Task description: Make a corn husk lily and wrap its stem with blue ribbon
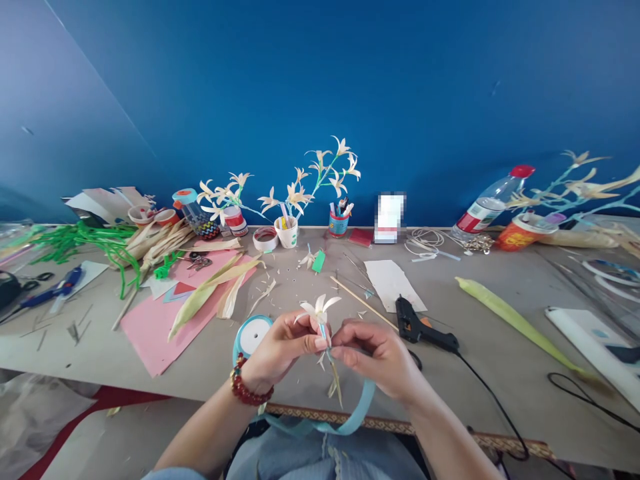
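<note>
Between thumb and fingers, my left hand (283, 347) holds a handmade flower (320, 308) with pale, husk-like petals and a light blue wrapped base. My right hand (377, 353) is pinched at the flower's stem, on light blue ribbon (364, 405). The ribbon hangs in a loop below my right hand and runs left across my lap. Behind my left wrist lies a light blue ribbon roll (253, 335), partly hidden by the hand. Dry scraps hang or lie under the flower; I cannot tell which.
A black glue gun (425, 328) lies right of my hands, its cord trailing over the front edge. White paper (395, 285), a green corn husk (515, 321) and pink paper (155, 337) lie around. Cups of finished flowers (286, 233) and a bottle (487, 207) stand along the wall.
</note>
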`<action>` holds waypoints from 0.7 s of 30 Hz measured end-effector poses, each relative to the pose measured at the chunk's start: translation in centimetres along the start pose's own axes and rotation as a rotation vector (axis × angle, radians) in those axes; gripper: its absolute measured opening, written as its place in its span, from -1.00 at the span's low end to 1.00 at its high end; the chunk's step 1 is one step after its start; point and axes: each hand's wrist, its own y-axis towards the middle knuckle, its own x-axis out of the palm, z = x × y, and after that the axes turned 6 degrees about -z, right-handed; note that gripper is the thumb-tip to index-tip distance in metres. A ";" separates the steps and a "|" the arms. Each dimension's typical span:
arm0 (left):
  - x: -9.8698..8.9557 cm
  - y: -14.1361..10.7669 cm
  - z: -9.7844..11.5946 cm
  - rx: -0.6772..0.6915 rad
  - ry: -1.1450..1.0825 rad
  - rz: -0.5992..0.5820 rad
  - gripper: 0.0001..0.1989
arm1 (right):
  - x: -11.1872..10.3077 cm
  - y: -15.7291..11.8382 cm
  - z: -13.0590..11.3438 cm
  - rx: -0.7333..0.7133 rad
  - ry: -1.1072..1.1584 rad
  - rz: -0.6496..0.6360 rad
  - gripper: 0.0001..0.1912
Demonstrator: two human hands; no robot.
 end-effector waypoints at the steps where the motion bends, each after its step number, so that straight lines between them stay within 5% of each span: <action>1: 0.0 0.0 0.1 0.002 0.004 -0.002 -0.79 | 0.1 0.0 0.1 -0.001 0.026 0.004 -0.78; 7: 0.0 -0.1 0.4 0.024 0.030 -0.040 -0.82 | 0.9 0.1 0.5 0.014 0.226 0.038 -0.78; 15: -0.2 -0.3 0.0 0.013 0.051 0.034 -0.79 | 1.1 0.2 0.8 -0.020 0.182 0.093 -0.72; 21: 0.1 -0.4 0.3 0.030 0.080 0.051 -0.81 | 2.0 0.0 1.3 0.105 0.377 0.148 -0.65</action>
